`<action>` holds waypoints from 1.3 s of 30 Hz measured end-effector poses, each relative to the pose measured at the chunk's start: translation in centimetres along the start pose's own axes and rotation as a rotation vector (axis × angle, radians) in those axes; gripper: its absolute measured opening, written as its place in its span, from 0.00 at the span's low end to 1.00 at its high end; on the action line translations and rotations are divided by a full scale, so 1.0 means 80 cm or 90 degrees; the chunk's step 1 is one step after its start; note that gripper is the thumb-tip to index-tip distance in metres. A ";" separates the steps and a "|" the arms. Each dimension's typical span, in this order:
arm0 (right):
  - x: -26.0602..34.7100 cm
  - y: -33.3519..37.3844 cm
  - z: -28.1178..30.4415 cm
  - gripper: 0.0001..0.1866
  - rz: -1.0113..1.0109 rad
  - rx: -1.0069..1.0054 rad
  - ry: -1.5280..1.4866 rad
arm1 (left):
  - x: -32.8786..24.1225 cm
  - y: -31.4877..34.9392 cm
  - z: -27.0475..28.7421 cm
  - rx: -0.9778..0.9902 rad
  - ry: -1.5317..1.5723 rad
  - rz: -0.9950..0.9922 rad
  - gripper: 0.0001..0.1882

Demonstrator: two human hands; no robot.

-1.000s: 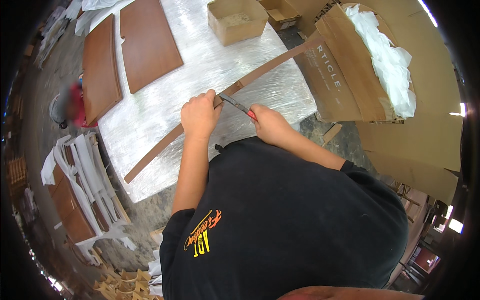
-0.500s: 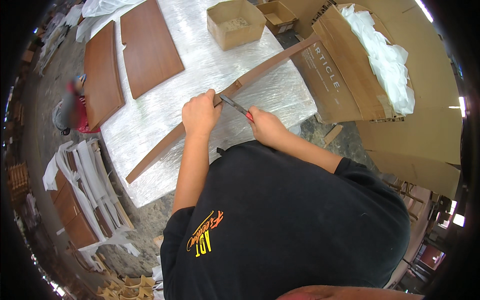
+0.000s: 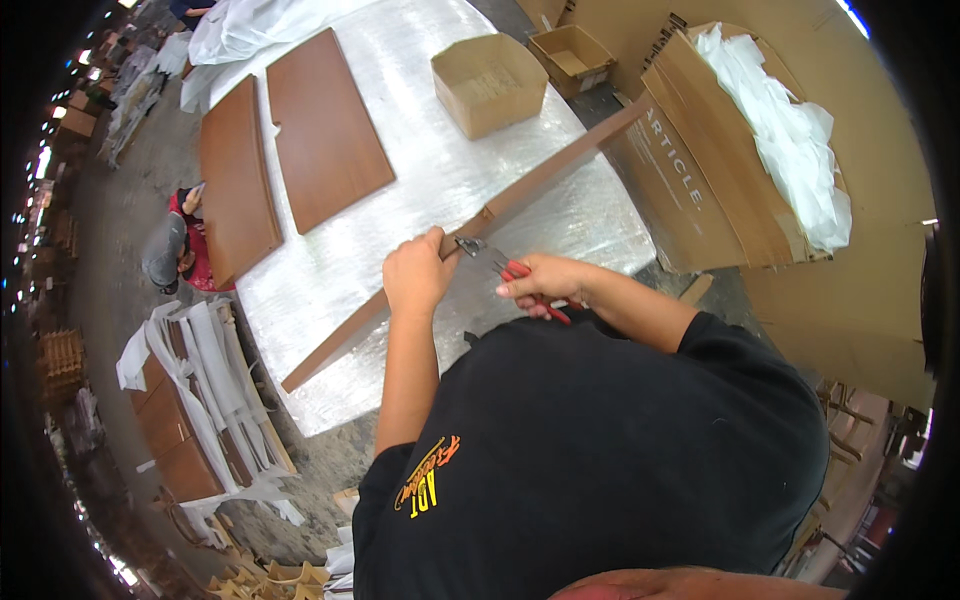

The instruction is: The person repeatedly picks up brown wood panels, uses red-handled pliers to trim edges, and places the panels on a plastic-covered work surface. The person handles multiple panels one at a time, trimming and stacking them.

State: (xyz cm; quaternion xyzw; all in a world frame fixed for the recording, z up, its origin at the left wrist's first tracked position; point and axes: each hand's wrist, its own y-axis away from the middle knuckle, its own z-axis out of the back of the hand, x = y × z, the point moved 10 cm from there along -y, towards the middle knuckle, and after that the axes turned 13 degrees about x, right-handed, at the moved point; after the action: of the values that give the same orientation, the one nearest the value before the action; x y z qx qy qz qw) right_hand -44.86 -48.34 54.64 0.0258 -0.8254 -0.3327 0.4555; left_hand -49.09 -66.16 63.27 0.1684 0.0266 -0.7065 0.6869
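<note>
One long brown strip (image 3: pixel 520 192) lies in front of the person, over the near part of the film-covered desk (image 3: pixel 600 225). Its long axis runs slantwise, from the lower left near the desk's edge to the upper right, where its far end shows against the side of the one large carton (image 3: pixel 650 200). The left hand (image 3: pixel 413 275) is closed around the strip near its middle. The right hand (image 3: pixel 545 283) has its fingers curled about the handles of one pair of red-handled pliers (image 3: pixel 515 268). The pliers' long axis lies across that of the strip: their metal nose points up and left at the strip, right beside the left hand, and the handles point down and right; whether the nose touches the wood I cannot tell. Two brown panels, a left panel (image 3: pixel 238 185) and a right panel (image 3: pixel 332 135), lie side by side at the left of the desk. Two small open boxes show: a near box (image 3: pixel 508 112) on the desk and a far box (image 3: pixel 588 82) beyond it. White wrapping (image 3: pixel 778 130) fills the large carton's opening. One co-worker (image 3: pixel 205 268) in red is beside the left panel.
</note>
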 end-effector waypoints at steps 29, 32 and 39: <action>0.246 -0.054 0.293 0.16 0.255 0.074 -0.390 | -0.007 -0.020 -0.002 0.043 0.029 0.062 0.16; 0.188 0.033 0.204 0.16 0.205 -0.012 -0.203 | -0.004 -0.021 -0.004 0.088 0.054 0.025 0.19; 0.053 0.061 0.008 0.15 -0.076 -0.126 0.132 | -0.006 -0.022 0.000 0.067 0.039 -0.032 0.17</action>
State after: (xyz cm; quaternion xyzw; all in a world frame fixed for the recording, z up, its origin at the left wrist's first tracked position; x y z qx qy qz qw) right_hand -46.56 -45.67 60.27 0.0640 -0.7340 -0.4343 0.5183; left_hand -50.84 -65.61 63.06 0.2249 0.0148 -0.7185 0.6580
